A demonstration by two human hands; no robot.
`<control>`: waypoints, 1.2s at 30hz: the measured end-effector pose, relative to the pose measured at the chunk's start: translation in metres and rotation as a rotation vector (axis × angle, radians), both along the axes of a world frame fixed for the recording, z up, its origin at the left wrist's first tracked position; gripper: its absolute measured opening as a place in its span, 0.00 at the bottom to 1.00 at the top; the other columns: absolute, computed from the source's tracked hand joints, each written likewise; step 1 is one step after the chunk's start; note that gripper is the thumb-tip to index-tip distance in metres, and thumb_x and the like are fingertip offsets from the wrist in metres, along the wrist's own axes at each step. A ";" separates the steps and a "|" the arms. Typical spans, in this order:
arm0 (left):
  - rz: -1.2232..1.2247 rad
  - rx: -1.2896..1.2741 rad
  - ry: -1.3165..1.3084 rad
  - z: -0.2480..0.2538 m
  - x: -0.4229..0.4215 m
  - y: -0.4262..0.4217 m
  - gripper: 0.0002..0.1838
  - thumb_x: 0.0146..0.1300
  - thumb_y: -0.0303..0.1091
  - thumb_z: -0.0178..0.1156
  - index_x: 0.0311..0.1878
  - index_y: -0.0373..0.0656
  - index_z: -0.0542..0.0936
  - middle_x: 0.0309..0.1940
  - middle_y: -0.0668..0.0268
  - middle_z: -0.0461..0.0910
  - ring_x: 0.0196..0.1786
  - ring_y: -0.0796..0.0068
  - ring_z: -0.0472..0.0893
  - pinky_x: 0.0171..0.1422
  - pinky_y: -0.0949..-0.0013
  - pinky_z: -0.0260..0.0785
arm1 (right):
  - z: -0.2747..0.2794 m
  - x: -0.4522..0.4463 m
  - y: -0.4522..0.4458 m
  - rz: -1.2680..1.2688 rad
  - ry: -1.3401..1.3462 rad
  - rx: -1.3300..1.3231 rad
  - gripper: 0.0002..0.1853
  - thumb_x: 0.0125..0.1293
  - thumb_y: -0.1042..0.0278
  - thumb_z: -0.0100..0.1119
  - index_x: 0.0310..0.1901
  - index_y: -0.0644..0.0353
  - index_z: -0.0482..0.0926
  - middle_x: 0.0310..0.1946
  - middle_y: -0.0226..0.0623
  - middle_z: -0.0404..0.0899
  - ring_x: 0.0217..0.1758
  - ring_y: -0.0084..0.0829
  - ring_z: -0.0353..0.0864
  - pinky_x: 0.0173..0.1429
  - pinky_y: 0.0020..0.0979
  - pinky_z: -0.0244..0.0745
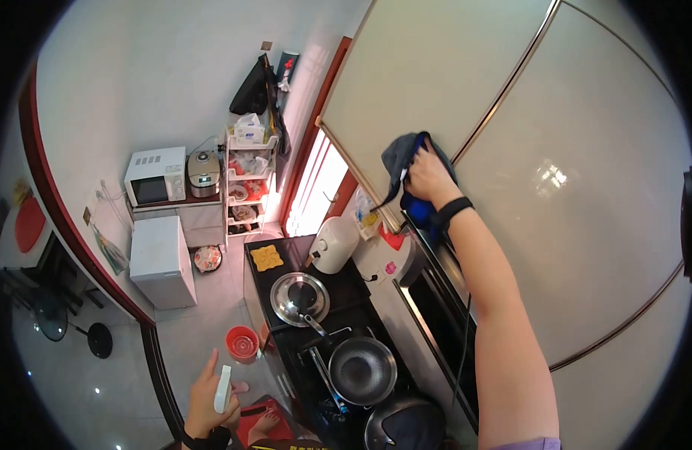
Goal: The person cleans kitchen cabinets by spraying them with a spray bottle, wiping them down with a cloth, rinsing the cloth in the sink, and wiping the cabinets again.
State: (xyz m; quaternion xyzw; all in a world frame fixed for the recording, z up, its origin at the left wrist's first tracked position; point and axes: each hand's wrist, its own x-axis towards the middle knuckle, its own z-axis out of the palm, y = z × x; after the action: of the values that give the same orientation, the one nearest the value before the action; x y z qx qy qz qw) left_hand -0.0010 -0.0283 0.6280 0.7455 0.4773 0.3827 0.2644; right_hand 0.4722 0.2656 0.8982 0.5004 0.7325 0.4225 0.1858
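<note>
My right hand (428, 176) is raised against the pale cabinet door (413, 82), its fingers closed on a dark grey-blue cloth (400, 159). The cloth lies on the door near its lower edge and hangs around the hand. Low in the view, my left hand (209, 397) holds a small white object (223, 390), perhaps a spray bottle's top, with the index finger stretched out. Most of that object is hidden by the hand.
Below the cabinets, a black counter holds a lidded pan (299, 299), a wok (362, 370), a white air fryer (335, 245) and a yellow mat (267, 258). A red bin (242, 344) stands on the floor beside it. A range hood (436, 315) juts out under the cabinets.
</note>
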 end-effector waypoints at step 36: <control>0.208 -0.129 0.177 -0.054 -0.064 -0.050 0.34 0.49 0.28 0.62 0.63 0.35 0.69 0.41 0.53 0.78 0.25 0.62 0.74 0.33 0.63 0.69 | -0.161 -0.051 0.176 -0.106 0.218 0.281 0.26 0.63 0.63 0.49 0.62 0.63 0.72 0.63 0.43 0.71 0.70 0.41 0.63 0.76 0.52 0.45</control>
State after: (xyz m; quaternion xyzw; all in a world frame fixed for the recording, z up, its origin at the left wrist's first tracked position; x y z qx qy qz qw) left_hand -0.0653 -0.0781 0.5740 0.7042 0.5971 0.3092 0.2278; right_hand 0.4213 0.4420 0.7374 0.6022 0.6546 0.4536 0.0558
